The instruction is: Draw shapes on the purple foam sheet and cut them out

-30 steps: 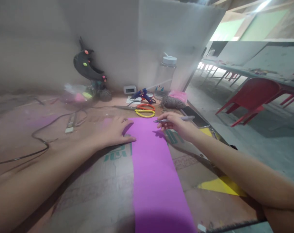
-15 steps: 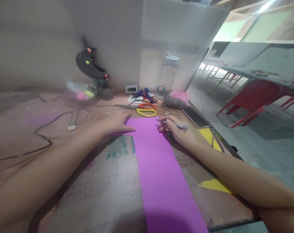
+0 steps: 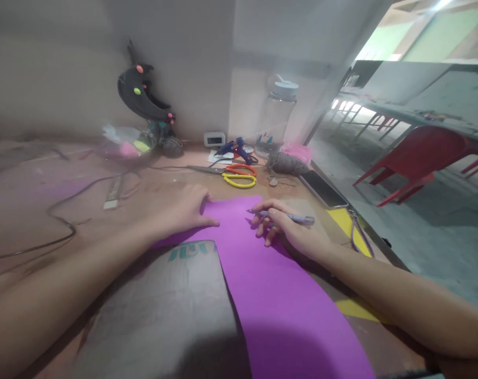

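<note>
A purple sheet of paper (image 3: 286,295) runs from mid-table toward me, with an arm reaching left under my left hand. My left hand (image 3: 191,210) lies over its upper left part, thumb stretched out on the paper and apart from the fingers. Between the fingers of my right hand (image 3: 280,226) is a pen (image 3: 298,218), its tip pointing left just over the paper's upper part. I cannot tell whether the tip touches. A cardboard piece (image 3: 171,305) with green print lies beside the paper, left of its long strip.
Behind the paper are scissors (image 3: 239,176), a blue glue gun (image 3: 237,150), grey yarn (image 3: 286,163) and a clear bottle (image 3: 276,121). A phone (image 3: 324,189) lies near the table's right edge. A black cord (image 3: 65,223) crosses the left side. A red chair (image 3: 416,158) stands beyond.
The purple paper has shifted toward me, its near end swinging right and curving. My right hand has brought the pen tip leftward from the paper's edge to over the sheet. My left hand stays on it.
</note>
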`<action>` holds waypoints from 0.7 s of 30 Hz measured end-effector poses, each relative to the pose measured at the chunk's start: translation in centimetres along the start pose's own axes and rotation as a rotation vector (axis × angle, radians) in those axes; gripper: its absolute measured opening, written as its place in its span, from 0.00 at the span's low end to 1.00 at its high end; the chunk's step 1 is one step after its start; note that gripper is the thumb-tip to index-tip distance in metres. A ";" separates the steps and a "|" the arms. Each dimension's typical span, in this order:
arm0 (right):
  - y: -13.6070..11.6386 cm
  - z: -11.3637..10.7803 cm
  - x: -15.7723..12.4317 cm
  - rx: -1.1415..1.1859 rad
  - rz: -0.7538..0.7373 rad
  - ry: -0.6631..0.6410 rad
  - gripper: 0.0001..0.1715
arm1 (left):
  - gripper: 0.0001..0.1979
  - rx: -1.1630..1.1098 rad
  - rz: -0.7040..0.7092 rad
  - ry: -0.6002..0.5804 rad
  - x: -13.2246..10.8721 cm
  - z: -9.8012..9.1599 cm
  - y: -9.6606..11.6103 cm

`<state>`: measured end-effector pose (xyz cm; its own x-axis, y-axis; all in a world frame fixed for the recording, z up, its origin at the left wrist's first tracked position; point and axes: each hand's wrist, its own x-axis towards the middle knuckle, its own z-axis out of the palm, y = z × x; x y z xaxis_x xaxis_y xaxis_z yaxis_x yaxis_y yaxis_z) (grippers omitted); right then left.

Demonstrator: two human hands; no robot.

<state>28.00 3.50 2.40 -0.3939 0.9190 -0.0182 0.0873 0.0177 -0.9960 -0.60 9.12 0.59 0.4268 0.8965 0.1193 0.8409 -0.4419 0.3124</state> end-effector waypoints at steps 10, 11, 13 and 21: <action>-0.6 -3.4 2.3 -0.167 -0.110 0.099 0.16 | 0.25 -0.127 0.154 0.010 -1.3 1.8 2.5; -0.4 -3.6 2.8 -0.045 -0.003 -0.018 0.19 | 0.25 -0.118 0.149 0.013 -1.2 1.8 2.5; 0.0 -3.7 3.5 0.177 0.259 -0.279 0.26 | 0.25 -0.102 0.135 0.014 -1.1 1.8 2.6; 0.8 -3.2 5.3 0.309 0.040 0.013 0.25 | 0.25 -0.069 0.109 -0.001 -1.0 1.6 2.7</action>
<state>28.90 9.62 1.81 -0.3843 0.9213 -0.0590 -0.1806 -0.1377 -0.9739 1.73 6.99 -0.21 0.5147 0.8431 0.1556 0.7645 -0.5335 0.3617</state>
